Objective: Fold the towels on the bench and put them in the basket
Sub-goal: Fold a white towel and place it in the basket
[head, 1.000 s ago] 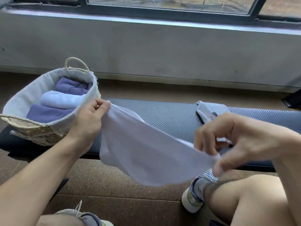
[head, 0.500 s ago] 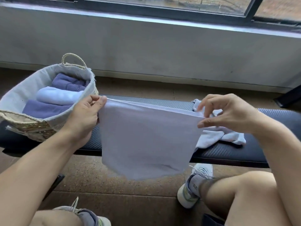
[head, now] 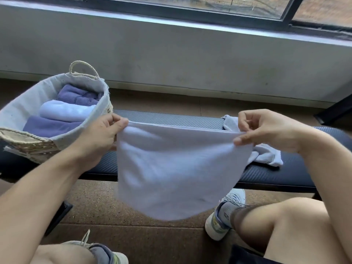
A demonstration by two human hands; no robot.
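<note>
A pale lilac towel [head: 171, 168] hangs stretched in the air in front of the dark bench [head: 171, 119]. My left hand [head: 101, 136] pinches its upper left corner and my right hand [head: 266, 130] pinches its upper right corner. The towel's lower edge dangles over the floor. Behind my right hand a crumpled white towel [head: 266, 155] lies on the bench, partly hidden. At the bench's left end stands a woven, cloth-lined basket [head: 21, 111] holding two folded purple towels [head: 47, 126] and a folded pale one [head: 62, 111].
A grey wall [head: 171, 54] with a dark window frame runs behind the bench. My knees and both shoes [head: 222, 216] are on the brown floor below the towel. A dark bench leg [head: 333, 109] slants at the far right.
My right hand rose from low near my knee to the level of my left hand, pulling the towel's top edge level and taut. The towel now hangs flat.
</note>
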